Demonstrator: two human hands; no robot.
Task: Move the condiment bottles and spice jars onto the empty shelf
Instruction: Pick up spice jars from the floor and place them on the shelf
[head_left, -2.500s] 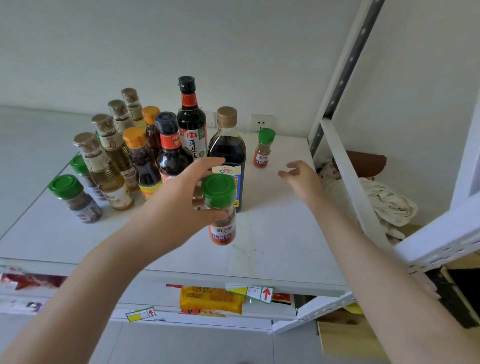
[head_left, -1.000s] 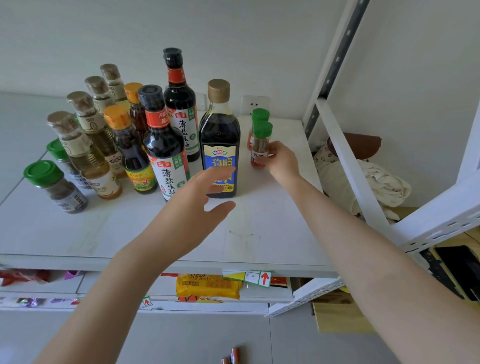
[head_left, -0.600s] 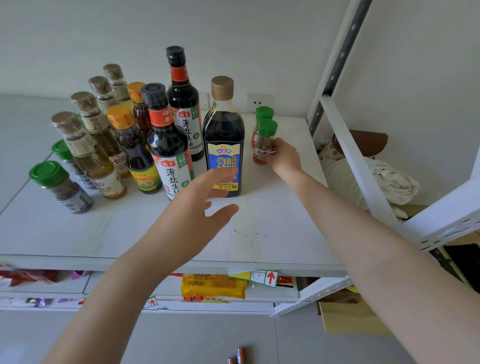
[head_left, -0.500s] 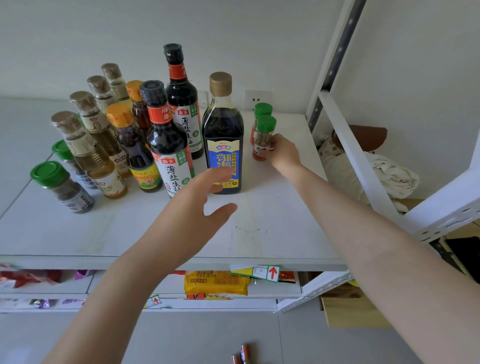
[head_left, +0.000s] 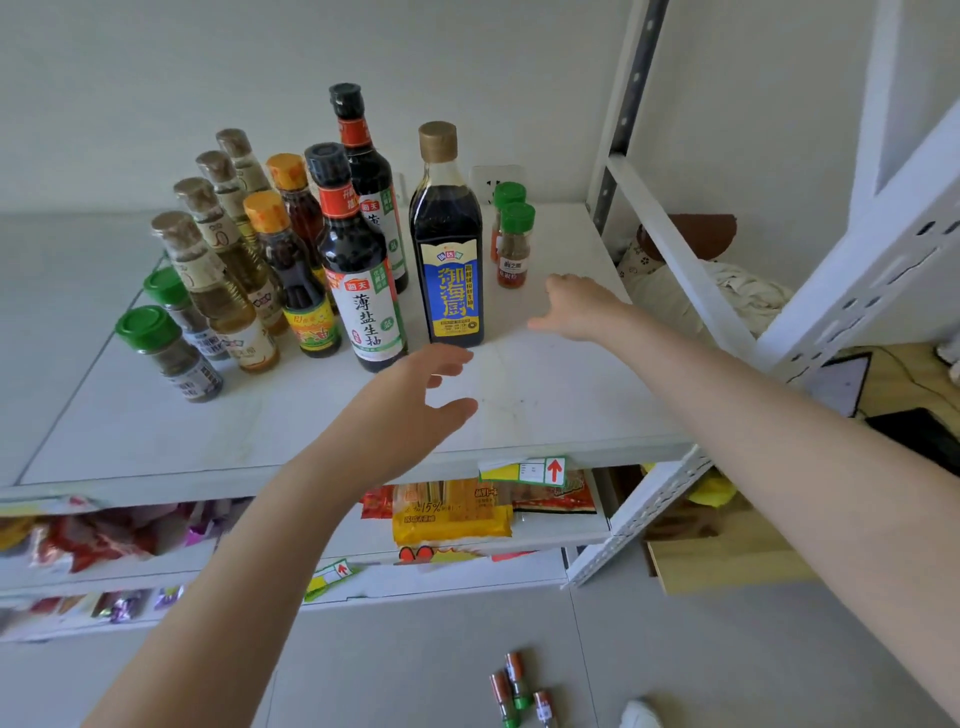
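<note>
Three small jars lie on the floor below the rack. Snack packets occupy the lower shelf. Left hand: above the front edge of the top shelf, fingers loosely spread, holding nothing. Right hand: further in, toward the right edge, fingers relaxed, holding nothing, near but apart from the front spice jar. A second spice jar stands directly behind it near the back right corner. Left of these stands the blue-label bottle, then the remaining bottles grouped toward the back left.
</note>
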